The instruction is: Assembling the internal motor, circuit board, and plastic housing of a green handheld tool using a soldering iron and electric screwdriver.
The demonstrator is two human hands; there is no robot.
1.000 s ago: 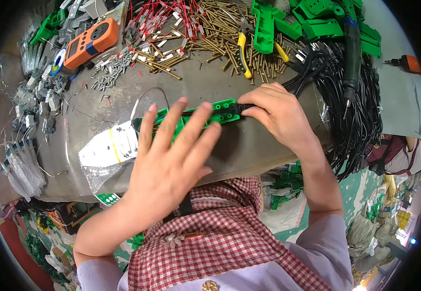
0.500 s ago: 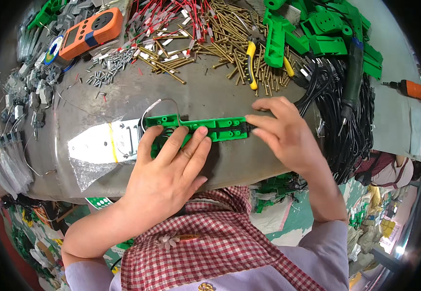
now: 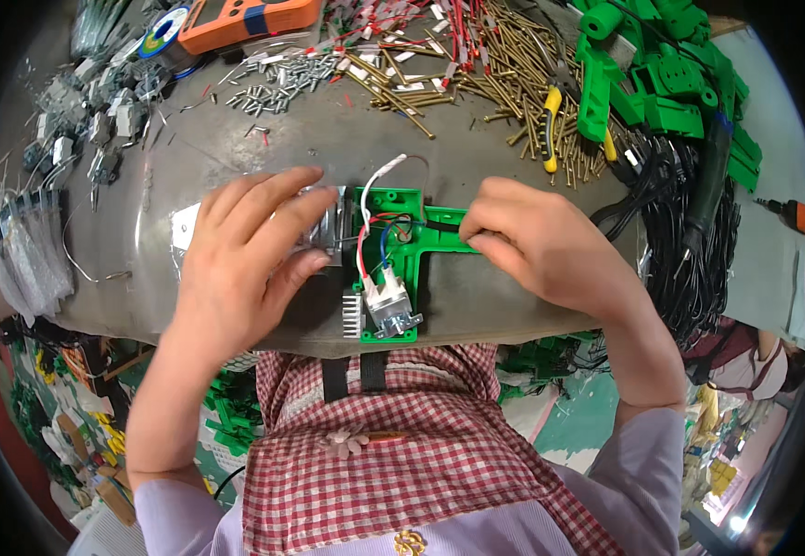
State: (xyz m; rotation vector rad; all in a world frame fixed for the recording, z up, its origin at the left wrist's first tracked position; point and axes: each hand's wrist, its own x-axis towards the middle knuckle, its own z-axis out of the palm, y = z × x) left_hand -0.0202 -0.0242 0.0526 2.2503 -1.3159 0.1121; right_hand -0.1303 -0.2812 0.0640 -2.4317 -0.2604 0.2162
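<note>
Got a grey counter [image 3: 477, 301] here, plus black cords [image 3: 685, 278] heaped toward its right edge. Next size down, looking at hands: left hand [image 3: 245, 250] spread loosely, thumb apart; right hand [image 3: 532, 241] pinching the narrow end of a green housing [image 3: 412, 264]. Find that housing around the middle of the counter's near edge. Then spotting shiny plastic wrap [image 3: 335, 236] beside the left fingertips, a small silvery part [image 3: 390, 310] over the housing's near end, lastly a thin blue wire [image 3: 385, 246].

Appeared bright and fairly even; flared white at lower right; glinted on shiny film [image 3: 332, 232]; bowed, blackened toward edges.
</note>
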